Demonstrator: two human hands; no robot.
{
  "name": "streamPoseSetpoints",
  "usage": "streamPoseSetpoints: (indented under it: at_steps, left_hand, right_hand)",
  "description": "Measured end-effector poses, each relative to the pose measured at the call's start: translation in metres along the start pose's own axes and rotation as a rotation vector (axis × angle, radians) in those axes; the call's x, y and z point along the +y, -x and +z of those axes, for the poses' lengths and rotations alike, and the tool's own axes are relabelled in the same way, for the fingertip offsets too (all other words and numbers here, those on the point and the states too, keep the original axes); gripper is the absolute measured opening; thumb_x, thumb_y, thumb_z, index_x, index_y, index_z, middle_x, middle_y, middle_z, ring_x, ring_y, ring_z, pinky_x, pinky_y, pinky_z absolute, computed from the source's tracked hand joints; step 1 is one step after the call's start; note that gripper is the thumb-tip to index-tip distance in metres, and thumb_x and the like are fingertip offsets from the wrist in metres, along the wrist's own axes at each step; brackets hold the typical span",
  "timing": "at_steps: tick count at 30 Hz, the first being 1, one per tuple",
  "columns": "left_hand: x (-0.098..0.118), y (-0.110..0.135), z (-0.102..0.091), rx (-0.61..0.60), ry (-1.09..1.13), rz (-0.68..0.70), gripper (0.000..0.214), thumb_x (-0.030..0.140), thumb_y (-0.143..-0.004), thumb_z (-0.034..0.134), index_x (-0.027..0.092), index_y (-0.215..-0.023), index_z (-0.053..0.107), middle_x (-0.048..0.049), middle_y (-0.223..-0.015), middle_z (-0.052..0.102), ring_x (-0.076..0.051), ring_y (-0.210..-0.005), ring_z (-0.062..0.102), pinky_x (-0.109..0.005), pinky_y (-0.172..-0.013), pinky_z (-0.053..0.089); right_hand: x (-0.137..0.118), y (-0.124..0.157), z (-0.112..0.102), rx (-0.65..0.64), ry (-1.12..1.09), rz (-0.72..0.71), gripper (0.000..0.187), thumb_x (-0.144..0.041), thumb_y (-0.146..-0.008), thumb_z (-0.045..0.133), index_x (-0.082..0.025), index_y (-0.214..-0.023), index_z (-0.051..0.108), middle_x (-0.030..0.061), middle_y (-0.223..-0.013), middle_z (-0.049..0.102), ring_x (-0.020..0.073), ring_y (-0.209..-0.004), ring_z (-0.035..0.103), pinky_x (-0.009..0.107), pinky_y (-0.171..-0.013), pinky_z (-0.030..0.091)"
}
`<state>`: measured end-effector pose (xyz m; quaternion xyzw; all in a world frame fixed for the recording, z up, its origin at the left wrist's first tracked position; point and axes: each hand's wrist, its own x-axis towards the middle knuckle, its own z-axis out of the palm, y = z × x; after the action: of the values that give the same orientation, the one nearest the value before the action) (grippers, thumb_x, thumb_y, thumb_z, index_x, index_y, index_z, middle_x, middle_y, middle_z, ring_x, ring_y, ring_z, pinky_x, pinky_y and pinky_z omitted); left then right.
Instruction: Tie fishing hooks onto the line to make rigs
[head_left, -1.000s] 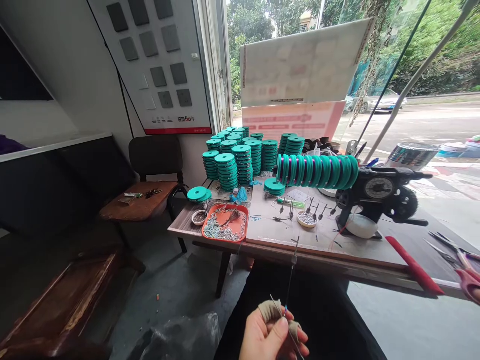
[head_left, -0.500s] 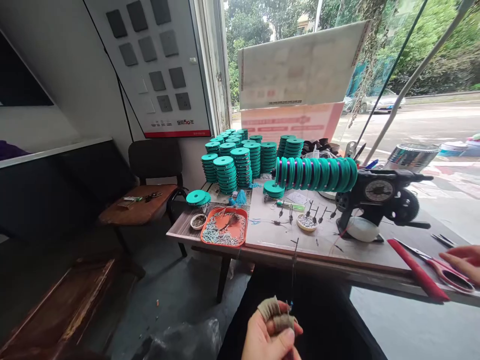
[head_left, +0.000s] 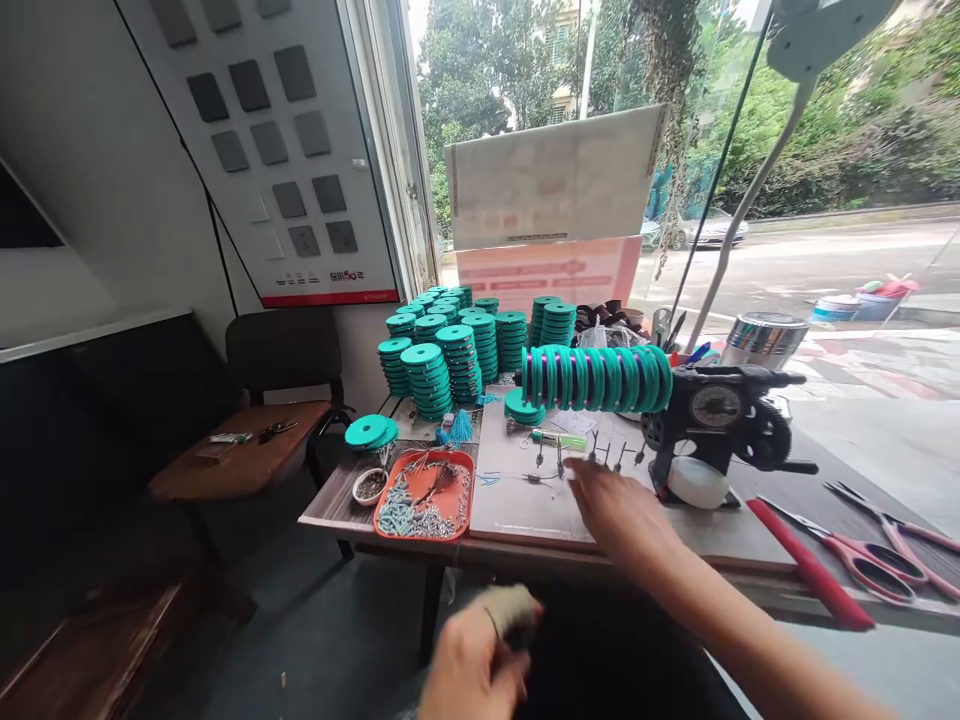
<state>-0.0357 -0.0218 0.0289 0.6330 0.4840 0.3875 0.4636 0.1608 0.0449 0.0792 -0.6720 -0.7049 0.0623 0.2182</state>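
My left hand (head_left: 480, 655) is low in front of the table, blurred, with pale wraps on its fingers. Those fingers are curled together, a thin dark line runs across them, and what they hold cannot be made out. My right hand (head_left: 619, 505) reaches over the white board (head_left: 517, 510), fingers close together and pointing down. Its fingertips are beside small upright dark pieces with thin stems (head_left: 559, 462) and cover the spot of a small dish of silver beads. Behind it, a row of green foam line spools (head_left: 596, 378) sits on the shaft of a black hand-cranked winder (head_left: 712, 410).
An orange tray (head_left: 466, 500) of small metal and pale parts lies left of the board, beside a small white bowl (head_left: 370, 487). Stacked green spools (head_left: 425, 385) stand behind. Scissors (head_left: 877, 565) and a red strip (head_left: 814, 570) lie at right. A chair (head_left: 247, 440) stands left.
My right hand has moved left from the scissors onto the board, over the bead dish. My left hand has shifted left, and the line hanging from it no longer shows clearly. The view has turned right.
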Motion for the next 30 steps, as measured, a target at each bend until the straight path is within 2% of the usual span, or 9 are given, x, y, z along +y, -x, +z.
streamPoseSetpoints:
  at_steps: [2,5,11,17,24,26,27,28,30]
  left_hand:
    - [0.021,-0.031,-0.016,0.141,-0.344,0.219,0.034,0.009,-0.073,0.054,0.023,-0.100,0.068,-0.0060,-0.097,0.071,-0.022,-0.085,0.064,-0.031,-0.082,0.046]
    - [0.044,-0.080,-0.028,0.087,-0.758,0.330,0.040,0.004,-0.079,0.041,0.017,-0.110,0.060,-0.0107,-0.109,0.066,-0.024,-0.098,0.060,-0.035,-0.086,0.045]
    - [0.047,-0.157,-0.020,-0.003,-0.908,0.341,0.032,0.003,-0.081,0.044,0.020,-0.101,0.062,-0.0082,-0.098,0.066,-0.023,-0.093,0.061,-0.037,-0.081,0.045]
    - [0.036,-0.188,-0.008,-0.097,-0.864,0.310,0.015,0.026,-0.084,0.053,0.017,-0.094,0.060,-0.0038,-0.098,0.063,-0.018,-0.089,0.060,-0.041,-0.080,0.047]
    - [0.067,-0.119,0.000,0.032,-0.512,0.248,0.032,0.007,-0.081,0.037,0.019,-0.104,0.056,-0.0089,-0.106,0.060,-0.019,-0.094,0.057,-0.034,-0.082,0.045]
    - [0.066,-0.081,0.012,-0.089,-0.325,0.172,0.034,0.012,-0.078,0.043,0.019,-0.110,0.050,-0.0055,-0.095,0.063,-0.011,-0.061,0.059,-0.023,-0.052,0.047]
    - [0.060,-0.062,0.020,-0.293,0.027,0.012,0.037,0.018,-0.075,0.049,0.020,-0.112,0.048,-0.0046,-0.092,0.062,-0.008,-0.047,0.054,-0.019,-0.039,0.040]
    - [0.051,-0.046,0.028,-0.436,0.328,-0.142,0.038,0.026,-0.073,0.056,0.020,-0.110,0.050,-0.0044,-0.094,0.061,-0.006,-0.043,0.052,-0.018,-0.037,0.037]
    - [0.027,-0.019,0.043,-0.413,0.655,-0.251,0.054,0.040,-0.061,0.071,0.022,-0.107,0.051,-0.0018,-0.084,0.062,-0.008,-0.044,0.056,-0.021,-0.044,0.043]
  right_hand:
    - [0.007,-0.016,0.005,0.055,-0.040,0.083,0.035,-0.012,-0.083,0.035,-0.008,-0.110,0.056,0.0158,-0.081,0.069,0.0252,-0.070,0.064,0.031,-0.058,0.041]
    - [0.009,-0.033,0.010,0.122,-0.172,0.137,0.038,-0.017,-0.086,0.032,-0.006,-0.119,0.048,0.0087,-0.068,0.068,0.0214,-0.062,0.062,0.028,-0.055,0.040]
    - [0.004,-0.038,0.010,0.270,-0.389,0.184,0.031,-0.032,-0.086,0.034,-0.015,-0.093,0.059,0.0001,-0.051,0.058,0.0174,-0.048,0.054,0.025,-0.049,0.036]
    - [0.005,0.015,-0.007,0.347,-0.539,0.094,0.028,-0.041,-0.082,0.045,-0.019,-0.077,0.061,0.0046,-0.080,0.060,0.0189,-0.072,0.056,0.028,-0.067,0.039]
    - [-0.010,0.055,-0.003,0.030,-1.390,0.186,0.024,-0.042,-0.082,0.053,-0.019,-0.076,0.059,-0.0014,-0.068,0.057,0.0129,-0.067,0.050,0.022,-0.066,0.040]
    - [-0.015,0.062,0.006,-0.031,-1.692,0.280,0.021,-0.041,-0.079,0.059,-0.020,-0.083,0.060,-0.0018,-0.067,0.059,0.0116,-0.064,0.051,0.022,-0.065,0.043]
    - [-0.018,0.065,0.010,-0.043,-1.808,0.327,0.021,-0.039,-0.076,0.064,-0.021,-0.087,0.061,-0.0018,-0.067,0.059,0.0113,-0.063,0.052,0.021,-0.063,0.044]
    - [-0.020,0.068,0.013,-0.049,-1.891,0.368,0.023,-0.037,-0.073,0.067,-0.021,-0.089,0.061,-0.0019,-0.068,0.060,0.0110,-0.062,0.053,0.021,-0.062,0.045]
    - [-0.021,0.073,0.019,-0.055,-1.980,0.419,0.024,-0.033,-0.070,0.071,-0.021,-0.089,0.063,-0.0022,-0.067,0.060,0.0098,-0.060,0.054,0.019,-0.059,0.046]
